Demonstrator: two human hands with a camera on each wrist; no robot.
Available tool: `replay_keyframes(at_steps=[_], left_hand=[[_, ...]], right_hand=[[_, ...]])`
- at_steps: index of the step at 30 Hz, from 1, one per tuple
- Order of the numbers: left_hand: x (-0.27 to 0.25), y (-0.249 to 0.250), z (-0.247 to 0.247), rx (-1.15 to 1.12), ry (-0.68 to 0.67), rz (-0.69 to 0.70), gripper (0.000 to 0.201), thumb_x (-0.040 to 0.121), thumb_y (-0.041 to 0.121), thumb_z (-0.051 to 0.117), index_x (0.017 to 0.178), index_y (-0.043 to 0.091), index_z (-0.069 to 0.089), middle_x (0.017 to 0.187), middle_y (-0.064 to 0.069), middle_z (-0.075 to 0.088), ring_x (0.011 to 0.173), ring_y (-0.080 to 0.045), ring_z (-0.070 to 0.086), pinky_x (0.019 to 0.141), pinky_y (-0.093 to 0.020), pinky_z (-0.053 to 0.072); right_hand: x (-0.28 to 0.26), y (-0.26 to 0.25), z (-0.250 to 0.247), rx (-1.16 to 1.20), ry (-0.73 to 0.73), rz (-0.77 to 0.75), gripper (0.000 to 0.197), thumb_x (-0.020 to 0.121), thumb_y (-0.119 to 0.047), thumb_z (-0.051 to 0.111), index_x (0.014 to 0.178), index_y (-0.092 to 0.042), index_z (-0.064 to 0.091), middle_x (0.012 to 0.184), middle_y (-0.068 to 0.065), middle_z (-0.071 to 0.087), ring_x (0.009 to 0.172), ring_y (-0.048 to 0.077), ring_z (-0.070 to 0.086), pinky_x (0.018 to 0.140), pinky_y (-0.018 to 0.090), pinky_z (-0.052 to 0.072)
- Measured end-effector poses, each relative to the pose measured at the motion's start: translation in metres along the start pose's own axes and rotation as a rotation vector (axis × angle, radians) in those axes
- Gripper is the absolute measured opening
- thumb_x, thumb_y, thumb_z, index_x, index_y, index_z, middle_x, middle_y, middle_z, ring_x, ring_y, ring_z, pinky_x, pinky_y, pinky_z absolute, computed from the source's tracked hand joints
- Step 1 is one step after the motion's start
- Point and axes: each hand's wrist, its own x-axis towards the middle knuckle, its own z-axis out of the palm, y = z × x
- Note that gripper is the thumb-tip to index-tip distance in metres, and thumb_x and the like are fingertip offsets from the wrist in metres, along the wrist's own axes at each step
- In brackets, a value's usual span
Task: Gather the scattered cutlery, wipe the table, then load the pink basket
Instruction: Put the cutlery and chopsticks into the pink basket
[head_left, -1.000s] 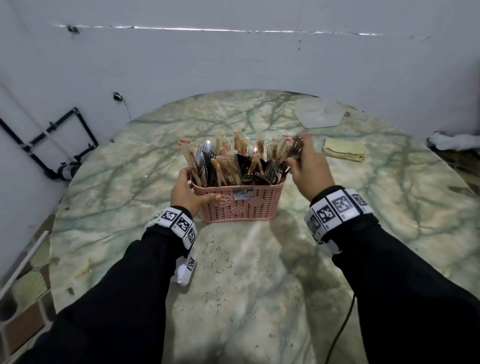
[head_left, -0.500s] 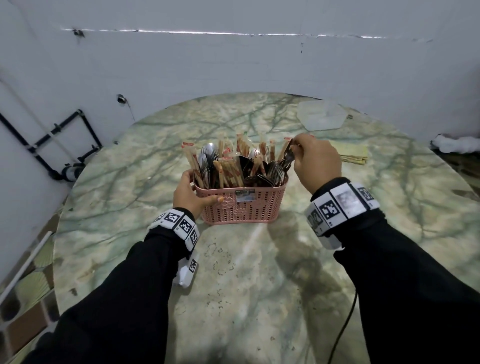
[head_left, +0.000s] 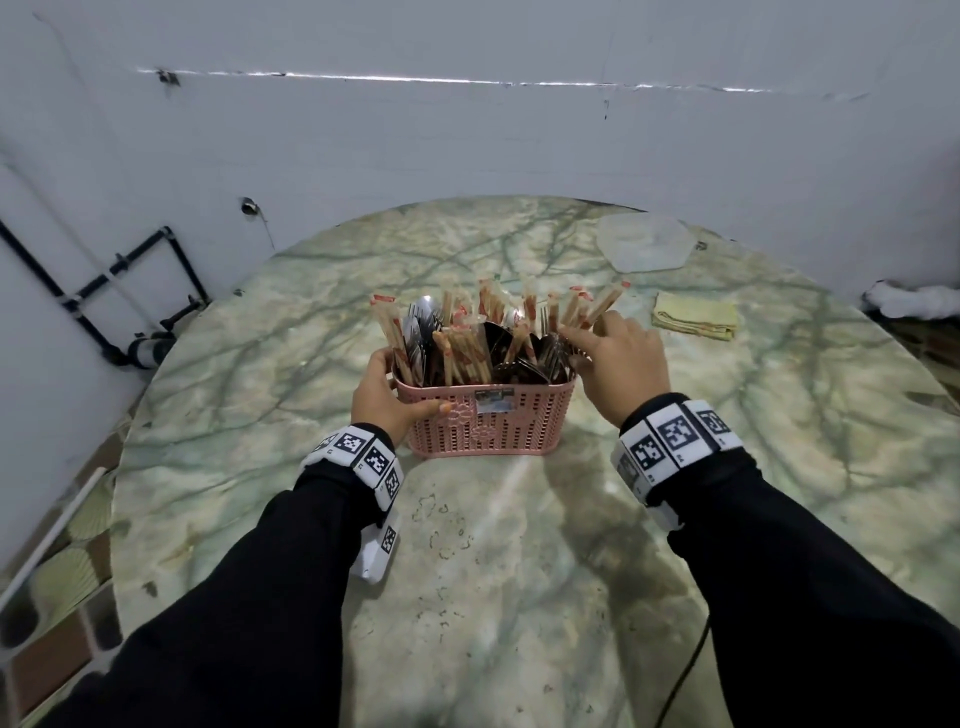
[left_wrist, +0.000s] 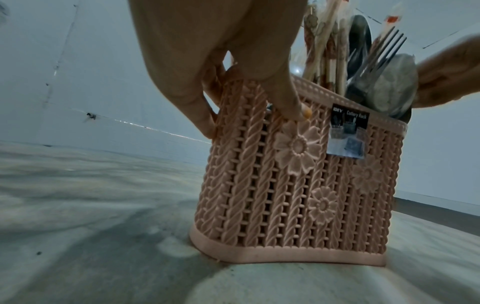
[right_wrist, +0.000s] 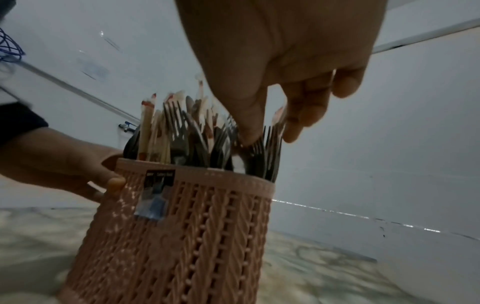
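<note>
Now we grip the pink basket (head_left: 491, 422) at table (head_left: 519, 597) centre with our left hand (head_left: 383, 397) | right hand (head_left: 621, 358) loose-fingered over forks (right_wrist: 265, 152) at basket's 3 o'clock | cloth (head_left: 695, 315) at 2 o'clock

Our left hand (head_left: 382, 397) grips the basket's (head_left: 498, 426) left end, thumb across the front, fingers round the side. Our right hand (head_left: 621, 361) hangs loose over the opposite end, fingertips (right_wrist: 250, 133) down among the fork tines, holding nothing.
</note>
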Motion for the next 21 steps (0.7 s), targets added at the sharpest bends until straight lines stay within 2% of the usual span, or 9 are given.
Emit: replay_keyframes(at_steps=[3,6,7,9,11,12,16,18,21], left_hand=[[0.000,0.000,-0.001,-0.009,-0.012,-0.006,0.077,0.060,0.002,0.083,0.125,0.010,0.043,0.107,0.004,0.056,0.095,-0.012,0.053,0.085,-0.022,0.042],[0.000,0.000,-0.003,-0.029,-0.042,-0.005,0.078,0.062,-0.002,0.081,0.128,0.010,0.042,0.111,0.003,0.056,0.098,-0.012,0.052,0.085,-0.021,0.042],[0.001,0.000,-0.004,-0.028,-0.053,-0.006,0.079,0.063,-0.002,0.080,0.130,0.009,0.041,0.114,0.001,0.056,0.100,-0.011,0.050,0.086,-0.021,0.041],[0.000,-0.002,-0.005,-0.007,-0.078,-0.002,0.081,0.065,-0.003,0.079,0.134,0.009,0.040,0.123,-0.003,0.056,0.104,-0.011,0.048,0.088,-0.023,0.040],[-0.001,-0.004,-0.005,0.022,-0.098,-0.001,0.082,0.066,-0.002,0.078,0.137,0.010,0.038,0.128,-0.006,0.055,0.111,-0.013,0.049,0.089,-0.024,0.039],[-0.001,-0.005,-0.004,0.025,-0.109,-0.005,0.083,0.067,-0.002,0.077,0.138,0.011,0.036,0.128,-0.005,0.055,0.111,-0.013,0.048,0.089,-0.024,0.038],[0.000,-0.007,0.003,-0.009,-0.137,-0.024,0.086,0.068,-0.004,0.075,0.138,0.010,0.028,0.116,0.002,0.053,0.103,-0.010,0.049,0.090,-0.025,0.040],[0.002,-0.009,0.006,-0.031,-0.123,-0.027,0.085,0.067,-0.005,0.076,0.136,0.009,0.029,0.114,0.000,0.055,0.102,-0.013,0.052,0.089,-0.027,0.043],[0.007,-0.014,0.010,-0.060,-0.105,-0.021,0.083,0.065,-0.008,0.076,0.133,0.008,0.032,0.104,0.005,0.056,0.095,-0.010,0.054,0.081,-0.019,0.046]], right_hand=[[-0.007,0.002,0.012,0.244,0.025,-0.016,0.058,0.089,-0.010,0.052,0.141,-0.031,0.037,0.115,0.003,0.046,0.098,0.019,0.049,0.088,0.034,0.028],[-0.017,0.009,0.022,0.766,0.213,0.160,0.056,0.078,0.007,0.052,0.129,-0.016,0.043,0.105,0.001,0.042,0.077,0.014,0.047,0.076,0.031,0.038],[-0.019,0.011,0.025,0.880,0.227,0.259,0.054,0.078,0.008,0.052,0.127,-0.012,0.040,0.106,0.003,0.044,0.080,0.017,0.050,0.073,0.031,0.039],[-0.023,0.013,0.034,1.009,0.060,0.400,0.065,0.079,0.007,0.059,0.134,-0.013,0.031,0.116,0.009,0.046,0.101,0.025,0.053,0.079,0.033,0.045],[-0.026,0.011,0.044,1.074,-0.169,0.425,0.089,0.076,0.003,0.069,0.145,-0.018,0.017,0.133,0.014,0.042,0.122,0.028,0.045,0.095,0.036,0.044],[-0.027,0.009,0.048,1.097,-0.225,0.419,0.098,0.074,0.000,0.073,0.147,-0.021,0.012,0.140,0.015,0.038,0.128,0.028,0.040,0.100,0.037,0.041],[-0.023,-0.001,0.065,1.140,-0.246,0.369,0.109,0.068,-0.011,0.081,0.148,-0.025,0.008,0.146,0.011,0.036,0.135,0.026,0.035,0.110,0.043,0.030],[-0.020,-0.007,0.071,1.122,-0.196,0.354,0.101,0.066,-0.015,0.082,0.144,-0.020,0.017,0.134,0.005,0.048,0.125,0.023,0.046,0.104,0.043,0.039],[-0.016,-0.013,0.074,1.063,-0.086,0.387,0.078,0.074,-0.006,0.075,0.135,-0.013,0.028,0.109,-0.002,0.055,0.105,0.021,0.057,0.080,0.029,0.045]])
